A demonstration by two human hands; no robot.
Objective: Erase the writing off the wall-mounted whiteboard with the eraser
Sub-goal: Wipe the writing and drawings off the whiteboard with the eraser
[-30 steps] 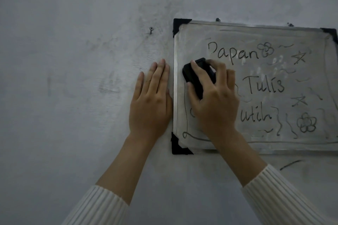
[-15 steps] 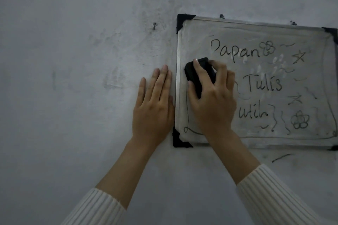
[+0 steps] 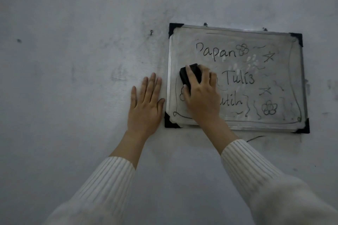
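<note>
A small whiteboard (image 3: 285, 71) with a metal frame and black corner caps hangs on the grey wall. It carries black handwriting (image 3: 239, 78), flowers, stars and a wavy border line. My right hand (image 3: 201, 97) presses a black eraser (image 3: 190, 75) against the board's left part, fingers curled over it. My left hand (image 3: 146, 106) lies flat on the wall just left of the board's frame, fingers together, holding nothing. Some writing under my right hand is hidden.
A bare nail (image 3: 151, 32) sticks out of the wall up and left of the board. Two hanging screws (image 3: 205, 23) sit at the board's top edge. A dark marker streak (image 3: 255, 138) marks the wall below the board.
The view has pulled back, so the whole board shows. My right hand with the eraser sits slightly lower on the board's left side; a loop of writing shows beside it. The left hand stays flat.
</note>
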